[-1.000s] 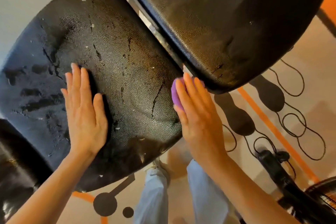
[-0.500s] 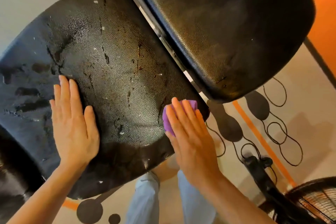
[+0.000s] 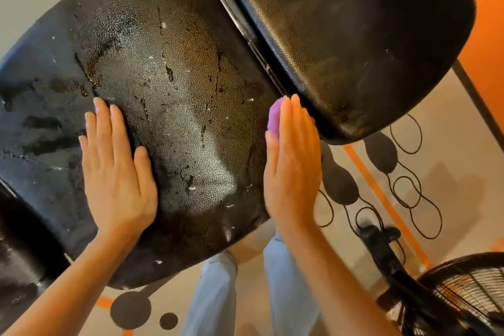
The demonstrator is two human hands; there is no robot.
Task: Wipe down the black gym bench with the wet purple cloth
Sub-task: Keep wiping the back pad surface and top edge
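The black gym bench fills the view: a wide, cracked, wet seat pad (image 3: 169, 84) in the middle and a second padded section (image 3: 354, 30) at the upper right. My left hand (image 3: 114, 169) rests flat on the seat pad's left half, fingers straight. My right hand (image 3: 293, 155) presses the purple cloth (image 3: 274, 120) against the seat pad's right edge, close to the gap between the two pads. Most of the cloth is hidden under my straight fingers.
A third black pad (image 3: 19, 267) shows at the lower left. A black floor fan (image 3: 463, 292) and its stand sit at the lower right. My legs in light jeans (image 3: 215, 297) stand below the bench. The floor carries orange lines and dark patterns.
My right hand slid the cloth down the seat pad's right edge, then back up toward the gap between the pads. My left hand has stayed flat on the pad.
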